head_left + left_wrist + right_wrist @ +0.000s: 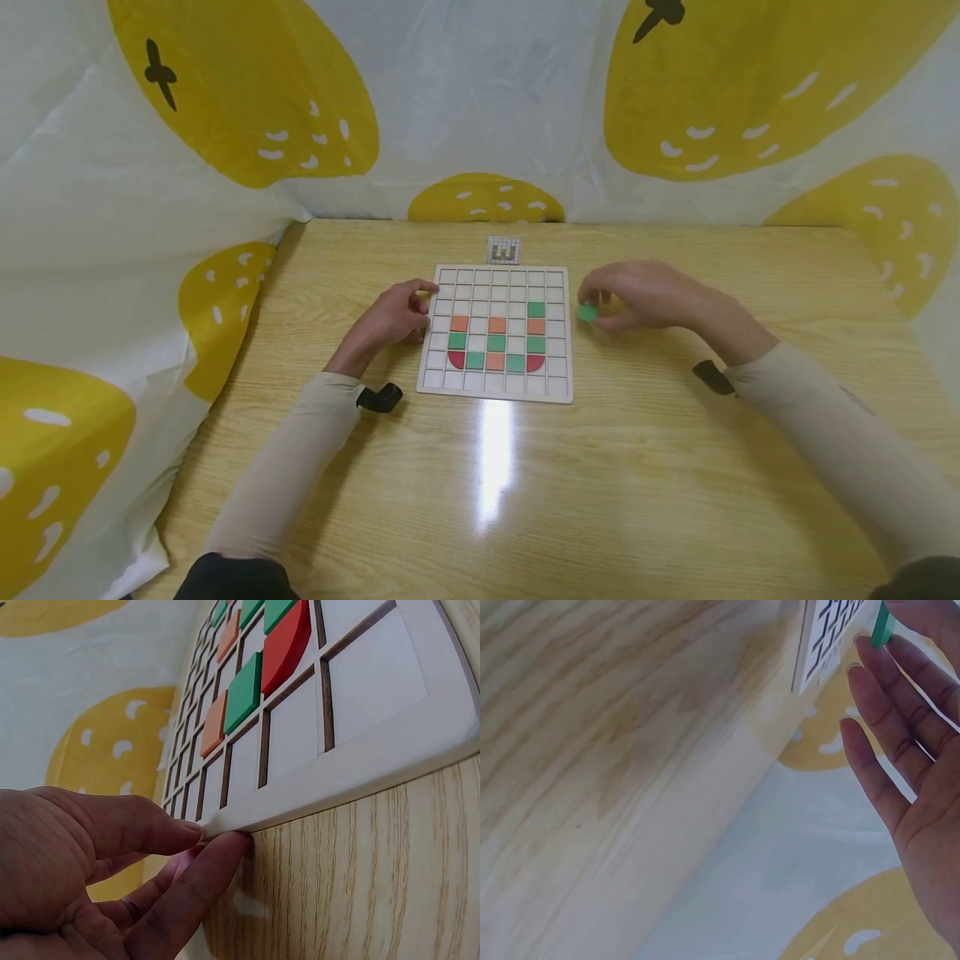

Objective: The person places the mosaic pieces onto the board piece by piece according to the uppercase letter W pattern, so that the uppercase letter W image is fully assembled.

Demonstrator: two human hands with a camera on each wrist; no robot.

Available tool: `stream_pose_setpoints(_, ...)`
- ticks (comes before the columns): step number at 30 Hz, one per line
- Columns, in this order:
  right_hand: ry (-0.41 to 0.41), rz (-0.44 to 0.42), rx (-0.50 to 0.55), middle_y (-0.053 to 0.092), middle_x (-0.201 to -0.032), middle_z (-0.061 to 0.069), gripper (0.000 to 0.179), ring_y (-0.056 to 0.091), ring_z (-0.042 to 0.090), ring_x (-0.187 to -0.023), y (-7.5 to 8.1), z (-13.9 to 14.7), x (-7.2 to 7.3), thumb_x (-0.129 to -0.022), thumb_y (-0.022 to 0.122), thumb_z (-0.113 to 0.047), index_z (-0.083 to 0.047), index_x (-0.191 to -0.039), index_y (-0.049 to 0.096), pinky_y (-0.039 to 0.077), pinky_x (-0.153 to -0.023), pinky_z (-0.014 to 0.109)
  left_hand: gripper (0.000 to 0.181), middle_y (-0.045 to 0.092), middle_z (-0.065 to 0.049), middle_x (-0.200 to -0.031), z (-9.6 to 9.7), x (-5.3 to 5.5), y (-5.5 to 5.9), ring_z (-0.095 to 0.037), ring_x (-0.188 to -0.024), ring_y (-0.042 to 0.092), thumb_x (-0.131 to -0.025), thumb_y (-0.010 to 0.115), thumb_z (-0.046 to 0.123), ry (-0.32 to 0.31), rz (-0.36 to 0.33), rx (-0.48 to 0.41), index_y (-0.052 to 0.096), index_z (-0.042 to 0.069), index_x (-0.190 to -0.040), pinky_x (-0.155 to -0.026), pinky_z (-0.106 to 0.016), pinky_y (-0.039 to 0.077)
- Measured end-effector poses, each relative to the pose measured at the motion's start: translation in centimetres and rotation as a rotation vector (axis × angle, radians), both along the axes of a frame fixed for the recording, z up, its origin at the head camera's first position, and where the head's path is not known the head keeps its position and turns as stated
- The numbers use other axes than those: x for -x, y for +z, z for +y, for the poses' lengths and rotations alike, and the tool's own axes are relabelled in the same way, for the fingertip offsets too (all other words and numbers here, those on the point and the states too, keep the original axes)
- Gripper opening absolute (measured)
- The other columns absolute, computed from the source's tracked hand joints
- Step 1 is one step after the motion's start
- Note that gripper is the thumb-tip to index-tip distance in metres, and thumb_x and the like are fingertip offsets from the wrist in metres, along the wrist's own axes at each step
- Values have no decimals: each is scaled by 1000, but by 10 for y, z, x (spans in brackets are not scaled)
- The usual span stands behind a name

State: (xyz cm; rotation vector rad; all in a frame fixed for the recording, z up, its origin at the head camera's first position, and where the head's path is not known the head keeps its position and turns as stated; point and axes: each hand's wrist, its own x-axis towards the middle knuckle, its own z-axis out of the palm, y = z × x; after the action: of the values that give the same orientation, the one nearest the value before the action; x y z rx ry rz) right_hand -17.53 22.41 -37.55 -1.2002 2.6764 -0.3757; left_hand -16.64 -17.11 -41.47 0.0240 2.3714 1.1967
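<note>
A white square grid board (457,385) lies on the table with green, orange and red tiles in several of its cells. At its left edge my left hand (388,317) holds the rim, thumb and finger close together there in the left wrist view. Just off the board's right side, my right hand (641,296) pinches a green tile (588,312) between thumb and fingertips. The right wrist view has that tile (883,626) at its top edge, the other fingers spread loosely below. Two rounded red tiles (534,363) sit at the lower corners of the coloured pattern.
Behind the board lies a small pattern card (503,250) with a tiny grid picture. The wooden table (637,483) extends around the board and reflects a bright light. A white cloth (487,92) with yellow fruit shapes hangs along the back and left.
</note>
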Motion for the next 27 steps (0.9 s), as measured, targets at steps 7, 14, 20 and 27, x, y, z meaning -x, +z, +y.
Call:
stream_pose_setpoints(7, 26, 5, 25, 69, -97, -10, 21, 63, 12, -88, 5, -14, 4, -86, 78, -22, -21, -105, 71, 52, -71, 33, 57, 51, -14, -108, 0, 0, 0, -23, -76, 53, -97, 59, -4, -2, 2, 7, 47, 14, -150, -66, -29, 57)
stream_pose_setpoints(14, 46, -14, 29, 69, -98, -10, 23, 63, 13, -90, 5, -28, 12, -86, 78, -24, -21, -107, 70, 52, -74, 35, 57, 51, -14, -107, 0, -1, 0, -24, -76, 53, -97, 60, -4, 3, 7, 6, 48, 14, -149, -65, -29, 57)
stream_pose_setpoints(20, 53, -38, 12, 69, -99, -8, 26, 65, 15, -91, 6, -41, 17, -86, 81, -27, -20, -108, 70, 52, -75, 35, 58, 52, -14, -107, -1, -1, -1, -23, -80, 54, -95, 58, -7, -2, 14, -8, 47, 12, -149, -67, -30, 59)
stream_pose_setpoints(27, 99, -28, 26, 69, -96, -7, 23, 65, 15, -89, 5, -55, 21, -86, 78, -25, -17, -106, 70, 53, -74, 34, 57, 53, -15, -108, -1, -1, -1, -24, -82, 55, -96, 59, -5, 0, 13, -5, 48, 13, -149, -66, -30, 58)
